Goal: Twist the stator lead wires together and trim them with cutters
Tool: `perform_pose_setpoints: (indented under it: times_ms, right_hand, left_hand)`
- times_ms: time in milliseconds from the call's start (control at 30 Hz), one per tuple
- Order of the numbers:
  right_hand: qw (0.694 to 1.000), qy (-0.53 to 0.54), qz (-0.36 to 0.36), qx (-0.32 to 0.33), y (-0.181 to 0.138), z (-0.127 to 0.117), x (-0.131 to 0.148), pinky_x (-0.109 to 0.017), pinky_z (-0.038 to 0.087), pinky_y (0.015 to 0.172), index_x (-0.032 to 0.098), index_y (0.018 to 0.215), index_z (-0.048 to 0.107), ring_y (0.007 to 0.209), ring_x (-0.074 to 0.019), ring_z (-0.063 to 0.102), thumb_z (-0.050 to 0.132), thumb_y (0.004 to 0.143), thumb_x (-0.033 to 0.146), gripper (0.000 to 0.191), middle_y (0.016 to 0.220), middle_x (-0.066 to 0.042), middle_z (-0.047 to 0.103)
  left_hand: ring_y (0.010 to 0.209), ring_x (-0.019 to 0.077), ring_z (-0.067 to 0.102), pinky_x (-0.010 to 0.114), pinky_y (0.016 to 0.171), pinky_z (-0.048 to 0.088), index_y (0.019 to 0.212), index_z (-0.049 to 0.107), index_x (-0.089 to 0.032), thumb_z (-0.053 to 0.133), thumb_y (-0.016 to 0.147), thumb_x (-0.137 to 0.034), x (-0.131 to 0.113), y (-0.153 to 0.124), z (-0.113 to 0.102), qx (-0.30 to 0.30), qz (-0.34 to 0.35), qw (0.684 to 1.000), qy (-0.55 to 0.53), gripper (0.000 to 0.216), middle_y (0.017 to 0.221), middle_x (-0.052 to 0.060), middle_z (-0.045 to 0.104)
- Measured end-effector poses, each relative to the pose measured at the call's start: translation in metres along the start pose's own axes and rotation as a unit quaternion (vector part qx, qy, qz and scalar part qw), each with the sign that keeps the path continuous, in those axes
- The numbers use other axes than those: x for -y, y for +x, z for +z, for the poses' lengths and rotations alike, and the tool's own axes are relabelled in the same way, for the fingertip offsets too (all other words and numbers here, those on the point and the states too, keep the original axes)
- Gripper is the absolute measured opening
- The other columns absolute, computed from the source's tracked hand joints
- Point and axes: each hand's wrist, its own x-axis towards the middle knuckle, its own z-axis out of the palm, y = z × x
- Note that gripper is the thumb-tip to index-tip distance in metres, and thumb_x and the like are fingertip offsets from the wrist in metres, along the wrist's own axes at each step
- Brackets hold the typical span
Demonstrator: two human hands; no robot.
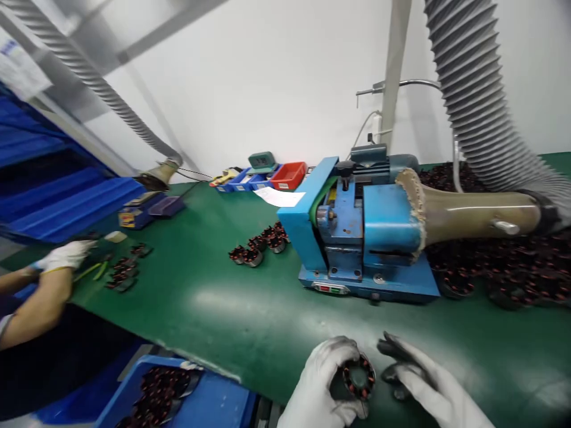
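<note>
My left hand (328, 380), in a white glove, grips a ring-shaped motor stator (370, 380) with black insulation and copper windings. Thumb and fingers hold it by its left side, just over the green table (223, 339). To its right, my gloved right hand (417, 374) has its dark-stained fingers apart and nothing in them; a small gap separates it from the stator. Behind both hands stands a blue belt grinding machine (339, 238) with red and green buttons at its base.
More stators (263, 242) lie left of the machine, and many (513, 273) are piled to its right. A thick grey hose (473, 77) joins the machine's duct. A blue bin (214, 398) with stators sits below the table edge. At far left, a co-worker's gloved hand (66, 255) works.
</note>
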Motion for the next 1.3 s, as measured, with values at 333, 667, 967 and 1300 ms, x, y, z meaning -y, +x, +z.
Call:
perform_pose_setpoints:
  times_ms: [333,667,967,1300]
  right_hand:
    - [0.979,-0.031,0.145,0.141,0.016,0.004,0.042,-0.025,0.042,0.047,0.008,0.128,0.047,0.051,-0.0118,0.050,0.060,0.063,0.031,0.070,0.080,-0.005,0.065]
    - [0.996,0.006,0.073,0.052,0.016,0.017,0.017,-0.038,0.049,0.084,0.018,0.099,0.064,0.092,-0.0274,0.063,0.066,0.054,0.022,0.045,0.102,-0.010,0.068]
    - [0.981,0.015,0.138,0.135,0.025,0.011,0.051,-0.021,0.035,0.039,0.015,0.088,0.066,0.050,-0.0110,0.049,0.065,0.058,0.025,0.032,0.077,-0.002,0.066]
    - [0.947,0.301,0.068,-0.083,-0.007,-0.018,0.041,-0.019,0.026,0.032,0.019,0.058,0.061,0.035,-0.0057,0.036,0.083,0.051,0.049,0.038,0.054,0.000,0.054]
  left_hand:
    - [0.114,0.0364,0.049,0.051,0.099,0.035,0.122,0.045,-0.016,0.063,0.051,-0.072,-0.007,0.010,0.036,-0.155,0.028,0.976,0.150,0.093,0.114,0.014,0.059]
    - [0.114,0.0387,0.046,0.055,0.096,0.037,0.118,0.049,-0.020,0.074,0.041,-0.053,-0.016,0.009,0.037,-0.166,0.011,0.979,0.120,0.087,0.112,0.013,0.055]
    - [0.116,0.0354,0.051,0.054,0.095,0.045,0.139,0.016,-0.026,0.080,0.042,-0.030,-0.021,0.016,0.033,-0.002,0.078,0.997,0.020,0.116,0.121,0.012,0.056]
    - [0.121,0.0387,0.043,0.056,0.094,0.045,0.140,0.019,-0.021,0.072,0.047,-0.018,-0.032,0.010,0.048,-0.085,-0.073,0.993,-0.038,0.106,0.125,0.016,0.050]
